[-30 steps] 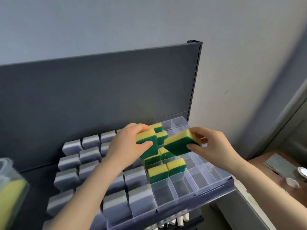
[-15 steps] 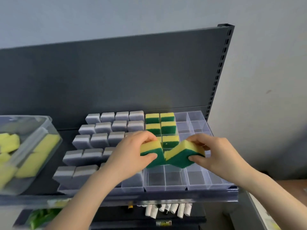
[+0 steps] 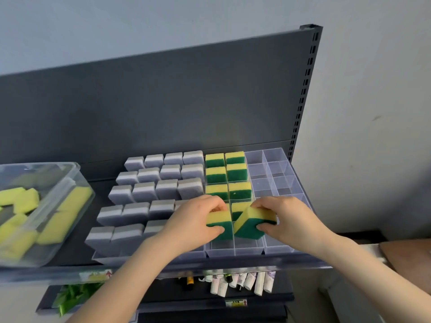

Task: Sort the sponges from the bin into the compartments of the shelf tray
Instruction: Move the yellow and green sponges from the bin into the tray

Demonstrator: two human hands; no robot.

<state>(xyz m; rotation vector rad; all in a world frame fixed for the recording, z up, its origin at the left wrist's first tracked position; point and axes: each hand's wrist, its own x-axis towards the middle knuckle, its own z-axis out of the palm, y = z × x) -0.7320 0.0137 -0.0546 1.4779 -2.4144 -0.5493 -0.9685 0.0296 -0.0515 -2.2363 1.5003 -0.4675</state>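
A clear compartment tray lies on the dark shelf. Its left columns hold grey-and-white sponges, and two middle columns hold yellow-and-green sponges. My left hand grips a yellow-green sponge upright, low in a front compartment. My right hand holds a second yellow-green sponge tilted over the compartment next to it on the right. The clear bin with several yellow sponges stands at the left.
The tray's two right columns hold nothing. A dark back panel rises behind the shelf. Below the shelf edge stand tubes and small bottles and some green leaves. A brown surface lies at the right.
Both hands have brought their sponges down and nearer, from the middle rows to the tray's front row. The view has swung left, so the bin now shows.
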